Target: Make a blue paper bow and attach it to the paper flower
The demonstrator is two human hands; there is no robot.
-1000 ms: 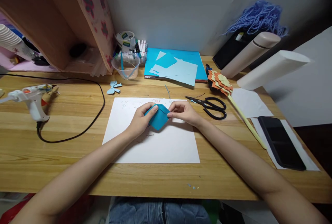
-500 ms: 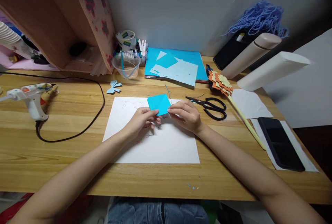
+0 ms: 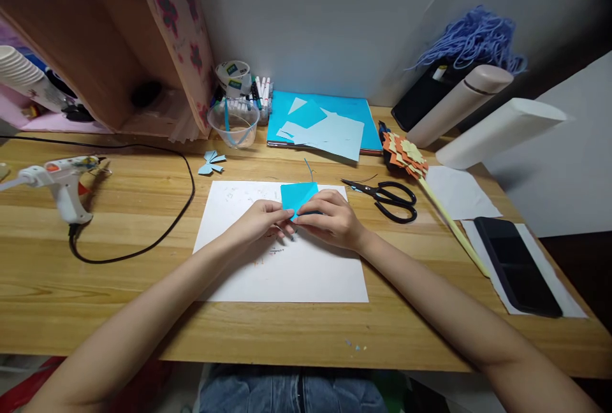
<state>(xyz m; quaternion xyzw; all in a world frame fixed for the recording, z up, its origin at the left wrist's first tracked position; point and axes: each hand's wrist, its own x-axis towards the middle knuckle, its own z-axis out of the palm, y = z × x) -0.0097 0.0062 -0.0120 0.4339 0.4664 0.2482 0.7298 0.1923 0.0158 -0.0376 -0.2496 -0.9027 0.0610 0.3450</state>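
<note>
Between my hands is a small folded piece of blue paper (image 3: 297, 195), raised over a white sheet (image 3: 287, 279) with pen marks on it. My left hand (image 3: 270, 217) pinches its lower left edge between thumb and fingers. The fingers of my right hand (image 3: 332, 218) close on its lower right side, near the left fingertips, and cover part of it. Black-handled scissors (image 3: 382, 196) lie to the right of the sheet. A light-blue paper bow (image 3: 211, 162) rests beyond the sheet's upper left corner.
At left lies a white glue gun (image 3: 67, 190) with a looping black cord. Behind are a clear plastic cup (image 3: 234, 126), markers (image 3: 262, 91) and a blue folder (image 3: 368, 120) bearing paper scraps. On the right are a paper flower (image 3: 405, 155), a phone (image 3: 519, 266) and a bottle (image 3: 461, 107).
The blue paper has been turned, so its upper edge now lies nearly level. My right hand has moved left and down along it, closer to my left hand.
</note>
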